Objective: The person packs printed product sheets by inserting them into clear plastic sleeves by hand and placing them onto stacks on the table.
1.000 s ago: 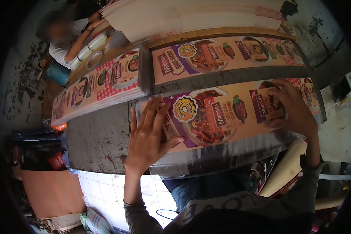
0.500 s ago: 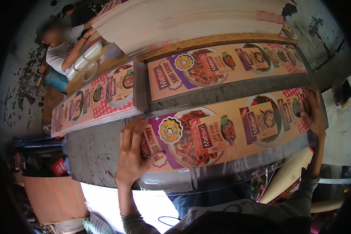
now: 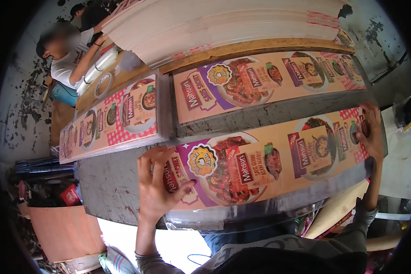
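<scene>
A long printed food sheet (image 3: pixel 278 160) with plates of food and "Mahsuri" labels lies across the grey worktable (image 3: pixel 109 182) in front of me. My left hand (image 3: pixel 157 182) grips its left end, thumb over the printed face and fingers bent at the far corner. At the opposite end my right hand (image 3: pixel 372 134) holds the edge, its thumb on the print. Clear plastic film (image 3: pixel 260 212) shows along the near side, under the sheet. Beyond it, a matching printed sheet (image 3: pixel 228 91) lies parallel. The undersides of both ends are hidden.
A plastic-wrapped stack of printed sheets (image 3: pixel 109 114) sits at the left. Behind a wooden strip (image 3: pixel 260 50) rises a tall pile of pale sheets (image 3: pixel 223 25). A co-worker (image 3: pixel 71 57) sits at the far left, near a roll of tape (image 3: pixel 104 86).
The view has shifted slightly. The near sheet and both hands sit a little lower and farther right in view, with the hands still at its two ends.
</scene>
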The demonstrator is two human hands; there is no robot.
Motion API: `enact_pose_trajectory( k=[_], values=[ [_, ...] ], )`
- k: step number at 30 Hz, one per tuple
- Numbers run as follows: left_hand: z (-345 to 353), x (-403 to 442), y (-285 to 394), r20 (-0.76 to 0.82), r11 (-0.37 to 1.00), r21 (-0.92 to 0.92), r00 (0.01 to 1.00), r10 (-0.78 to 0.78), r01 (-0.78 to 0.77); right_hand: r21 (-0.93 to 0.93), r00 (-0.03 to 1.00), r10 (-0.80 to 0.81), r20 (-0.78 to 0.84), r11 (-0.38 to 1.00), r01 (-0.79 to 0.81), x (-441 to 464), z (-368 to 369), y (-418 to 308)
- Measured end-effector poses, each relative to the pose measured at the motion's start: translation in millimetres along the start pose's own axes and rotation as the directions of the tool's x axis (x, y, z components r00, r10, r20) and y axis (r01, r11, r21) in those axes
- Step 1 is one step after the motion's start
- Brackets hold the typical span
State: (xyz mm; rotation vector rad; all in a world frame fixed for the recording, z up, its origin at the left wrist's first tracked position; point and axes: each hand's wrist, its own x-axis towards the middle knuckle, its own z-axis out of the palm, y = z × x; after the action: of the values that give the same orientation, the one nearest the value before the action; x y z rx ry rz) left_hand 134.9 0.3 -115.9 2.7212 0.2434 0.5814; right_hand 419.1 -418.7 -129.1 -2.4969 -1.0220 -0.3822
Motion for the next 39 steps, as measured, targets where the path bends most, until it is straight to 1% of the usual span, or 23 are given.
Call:
enact_pose_trajectory(
  k=[1,2,4,5,7,11,13,14,16,17,19,20,22,23,24,26,27,30,32,34,38,39],
  values=[
    [-0.8,0.4,-0.3,0.002,1.000,0.002,1.000,-0.008,0.008,0.089,1.000,0.005,-0.025,0.996,-0.002,0.3,0.8,-0.3],
    [-1.0,0.1,-1.2,0.004,1.000,0.006,1.000,-0.007,0.007,0.094,1.000,0.006,-0.026,0.996,-0.004,-0.1,-0.2,-0.1],
    [0.9,-1.6,-3.3,-0.004,0.999,0.052,1.000,0.009,-0.009,0.019,0.999,0.031,-0.016,0.999,-0.030,-1.6,-3.8,0.3],
    [1.5,-2.0,-4.3,-0.003,0.999,0.052,1.000,0.007,-0.007,0.020,0.999,0.029,-0.014,0.999,-0.029,-2.0,-3.9,-0.3],
    [2.3,-3.7,-5.8,-0.011,0.999,0.052,1.000,-0.003,0.004,0.077,0.998,0.055,-0.036,0.996,-0.052,-2.7,-3.8,-1.4],
    [-0.4,-2.7,-3.7,0.003,0.995,0.098,1.000,-0.002,0.002,0.069,0.996,0.068,-0.058,0.996,-0.064,-8.4,-0.5,3.7],
    [-1.6,-1.5,-1.7,0.006,0.993,0.119,1.000,-0.019,0.018,0.141,0.992,0.109,-0.062,0.985,-0.100,-6.6,-1.2,2.8],
    [-1.8,-1.1,-1.0,0.003,0.993,0.119,1.000,-0.015,0.015,0.139,0.992,0.110,-0.066,0.985,-0.100,-6.7,-1.9,4.4],
    [-1.1,-2.0,0.4,0.000,0.989,0.142,0.999,-0.032,0.031,0.062,0.994,0.104,-0.035,0.993,-0.101,-8.2,-3.5,8.7],
    [-0.5,-3.2,0.8,0.002,0.990,0.137,0.999,-0.034,0.033,0.058,0.994,0.104,-0.031,0.993,-0.102,-8.8,-4.3,7.4],
    [0.3,-5.0,0.0,-0.028,0.983,0.183,1.000,-0.005,0.011,0.009,0.997,0.052,-0.063,0.999,-0.051,-7.6,-4.9,0.8],
    [0.0,-5.8,-0.3,-0.027,0.984,0.179,1.000,-0.010,0.014,0.006,0.997,0.051,-0.057,0.999,-0.050,-7.3,-5.4,-2.8],
    [-2.1,-7.8,-0.9,-0.042,0.986,0.163,0.999,0.031,-0.024,0.026,0.995,-0.029,-0.100,0.999,0.032,-8.3,-6.4,-8.3],
    [-4.3,-8.8,-3.5,-0.025,0.984,0.164,0.997,0.073,-0.068,0.025,0.995,-0.030,-0.093,0.999,0.033,-8.7,-6.7,-7.6],
    [-4.1,-10.0,-2.0,-0.023,0.985,0.161,0.997,0.068,-0.063,0.044,0.997,-0.027,-0.075,0.999,0.030,-8.8,-6.3,-6.5],
    [-3.0,-12.6,3.6,-0.023,0.999,0.011,0.999,0.038,-0.037,0.067,0.998,-0.024,-0.054,0.997,0.028,-9.4,-5.4,-6.5],
    [-2.0,-13.2,6.7,0.009,0.997,0.051,0.998,0.063,-0.064,0.070,0.998,-0.027,-0.063,0.997,0.032,-9.0,-5.3,-6.9],
    [1.1,-12.0,11.3,0.021,0.993,0.083,0.997,0.078,-0.080,0.061,0.996,-0.047,-0.078,0.997,0.052,-8.5,-5.6,-7.8],
    [3.3,-12.5,9.1,0.022,0.995,0.085,0.998,0.057,-0.059,0.050,0.994,-0.065,-0.085,0.996,0.069,-6.9,-6.4,-8.2],
    [2.5,-9.4,8.4,0.021,0.990,0.114,0.996,0.085,-0.086,0.093,0.997,-0.056,-0.050,0.994,0.061,-5.3,-6.8,-8.2],
    [3.5,-6.0,7.0,0.024,0.992,0.103,0.997,0.077,-0.079,0.094,0.998,-0.043,-0.049,0.994,0.048,-4.4,-5.3,-2.0],
    [4.9,-7.0,6.9,0.008,0.994,0.092,0.998,0.061,-0.062,0.100,0.999,-0.018,-0.047,0.995,0.023,-4.6,-4.8,-1.8]
  ],
)
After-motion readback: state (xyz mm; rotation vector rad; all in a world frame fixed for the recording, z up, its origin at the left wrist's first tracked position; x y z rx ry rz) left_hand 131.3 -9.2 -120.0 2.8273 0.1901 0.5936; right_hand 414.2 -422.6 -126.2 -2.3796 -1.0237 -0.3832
